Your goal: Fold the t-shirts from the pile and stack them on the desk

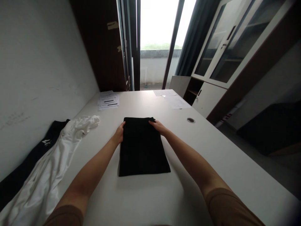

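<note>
A black folded garment (143,147) lies as a flat rectangle on the white table (138,201), its near edge towards me. What kind of garment it is cannot be made out. At its far left corner my left hand (119,132) grips the edge, the thumb along the side and the other fingers mostly hidden. My right hand (159,126) pinches the far right corner, thumb on top, with a bit of cloth bunched beside it. Both forearms reach forward, one on each side of the cloth.
Along the left wall lie a crumpled white satiny garment (50,169) and a black garment (30,157) with a white mark. Paper stacks (108,101) and loose sheets (176,101) rest at the far end. A round cable hole (191,120) is on the right, near the cabinet (209,97).
</note>
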`<state>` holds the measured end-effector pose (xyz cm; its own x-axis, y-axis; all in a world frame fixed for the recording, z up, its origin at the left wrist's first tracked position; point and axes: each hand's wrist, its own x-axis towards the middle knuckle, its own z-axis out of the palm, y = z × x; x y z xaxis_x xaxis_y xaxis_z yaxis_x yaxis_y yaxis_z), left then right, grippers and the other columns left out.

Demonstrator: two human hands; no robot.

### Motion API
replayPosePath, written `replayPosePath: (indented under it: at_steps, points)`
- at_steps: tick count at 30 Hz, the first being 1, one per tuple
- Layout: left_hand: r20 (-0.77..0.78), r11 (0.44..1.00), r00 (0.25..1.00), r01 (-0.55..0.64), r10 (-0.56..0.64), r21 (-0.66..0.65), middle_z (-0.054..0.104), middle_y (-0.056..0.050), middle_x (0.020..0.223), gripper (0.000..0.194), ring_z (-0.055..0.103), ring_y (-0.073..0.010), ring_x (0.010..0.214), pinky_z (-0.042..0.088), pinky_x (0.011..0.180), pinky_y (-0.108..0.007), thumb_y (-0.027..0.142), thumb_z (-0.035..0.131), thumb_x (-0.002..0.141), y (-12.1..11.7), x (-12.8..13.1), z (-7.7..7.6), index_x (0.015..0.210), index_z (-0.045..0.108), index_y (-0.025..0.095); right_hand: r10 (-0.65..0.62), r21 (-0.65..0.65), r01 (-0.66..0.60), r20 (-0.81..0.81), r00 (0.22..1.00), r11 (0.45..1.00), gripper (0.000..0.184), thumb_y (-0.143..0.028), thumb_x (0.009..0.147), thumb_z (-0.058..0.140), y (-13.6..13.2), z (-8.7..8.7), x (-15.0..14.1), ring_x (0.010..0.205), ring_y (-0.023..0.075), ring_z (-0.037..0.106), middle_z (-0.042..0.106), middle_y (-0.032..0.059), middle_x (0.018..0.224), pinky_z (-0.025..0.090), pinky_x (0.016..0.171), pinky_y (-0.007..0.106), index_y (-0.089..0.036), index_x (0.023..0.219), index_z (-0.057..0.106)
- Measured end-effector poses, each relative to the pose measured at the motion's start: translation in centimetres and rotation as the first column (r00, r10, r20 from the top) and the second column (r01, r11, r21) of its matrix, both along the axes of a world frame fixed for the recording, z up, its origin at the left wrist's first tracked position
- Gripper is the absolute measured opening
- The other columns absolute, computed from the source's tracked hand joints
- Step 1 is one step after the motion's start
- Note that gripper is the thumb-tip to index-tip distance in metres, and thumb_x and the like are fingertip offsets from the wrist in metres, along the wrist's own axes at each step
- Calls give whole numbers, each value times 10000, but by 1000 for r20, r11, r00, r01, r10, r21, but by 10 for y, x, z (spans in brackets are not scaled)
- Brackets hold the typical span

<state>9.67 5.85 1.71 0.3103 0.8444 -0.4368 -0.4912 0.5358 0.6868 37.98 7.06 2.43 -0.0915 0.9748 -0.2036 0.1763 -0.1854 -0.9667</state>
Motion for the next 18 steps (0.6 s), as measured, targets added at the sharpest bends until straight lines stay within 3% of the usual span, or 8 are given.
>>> replayPosePath:
  at_steps: [2,4,8,13,16,18]
  points:
    - [-6,1000,1000,-13,13,-3,786,-138,964,542,763,-286,902,613,903,-421,500,445,1021,16,3,0,1214,696,60,-42,152,4,245,969,988,313,-416,983,610,17,1,0,921,240,706,763,75,967,549,820,306,-126,990,727]
    - [-50,999,998,-46,46,4,785,-146,951,540,760,-287,901,611,902,-422,486,428,1025,31,5,-2,1199,698,51,-97,257,-26,454,886,966,322,-426,993,591,30,3,0,977,252,697,764,76,1014,517,845,301,-143,1014,744]
    - [-192,992,974,-106,116,61,783,-147,942,482,759,-279,899,607,908,-427,393,394,1033,51,11,-7,1203,681,44,-140,290,-112,723,677,951,297,-412,1023,554,40,1,-2,1091,257,674,753,90,1152,469,915,298,-198,1098,747]
    - [-355,977,916,-133,186,168,780,-139,1001,384,755,-269,959,591,947,-422,332,522,979,57,16,-16,1226,648,67,-103,213,-132,820,563,968,337,-440,1062,493,36,-16,-6,1143,251,657,734,101,1213,454,920,290,-217,1201,704]
    - [-476,936,822,-180,313,304,729,-132,1244,433,680,-256,1198,504,1085,-394,203,639,888,54,18,-23,1312,597,128,-109,207,-124,834,541,970,379,-480,1065,480,39,-22,-8,1151,254,650,720,113,1240,455,929,302,-218,1248,683]
    - [-543,892,732,-202,411,404,622,-112,1442,557,529,-249,1403,382,1196,-370,114,665,832,52,17,-25,1375,560,180,-103,200,-130,844,527,971,405,-511,1061,477,43,-24,-8,1141,257,652,720,120,1234,459,927,308,-216,1246,685]
